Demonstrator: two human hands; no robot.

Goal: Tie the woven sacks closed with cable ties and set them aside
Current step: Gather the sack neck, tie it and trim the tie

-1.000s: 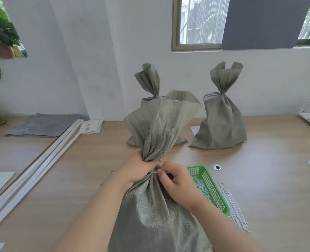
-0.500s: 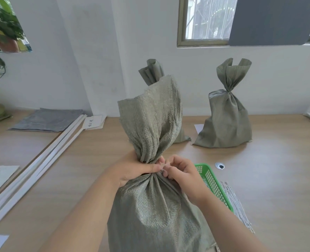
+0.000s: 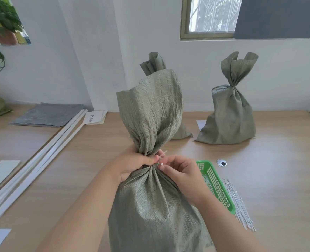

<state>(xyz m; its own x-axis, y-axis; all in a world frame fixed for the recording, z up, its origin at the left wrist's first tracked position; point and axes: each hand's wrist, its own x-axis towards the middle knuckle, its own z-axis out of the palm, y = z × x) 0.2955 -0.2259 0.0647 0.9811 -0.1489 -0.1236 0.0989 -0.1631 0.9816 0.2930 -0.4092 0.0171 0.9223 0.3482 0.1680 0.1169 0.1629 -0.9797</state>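
1. Head view: a basket (image 3: 216,184) and loose ties (image 3: 239,202) lie just beside the right hand (image 3: 183,175). The near sack (image 3: 150,197) hides most of a tied second sack (image 3: 153,63). A tied third sack (image 3: 228,117) stands farther right.
2. The left hand (image 3: 132,164) has its fingers clamped round the near sack's neck. The right fingers pinch the cable tie (image 3: 161,160) at that neck.
3. The near sack stands upright on a wooden desk (image 3: 278,170). White strips (image 3: 41,155) lie at the left. A white wall and a window (image 3: 208,17) are behind.
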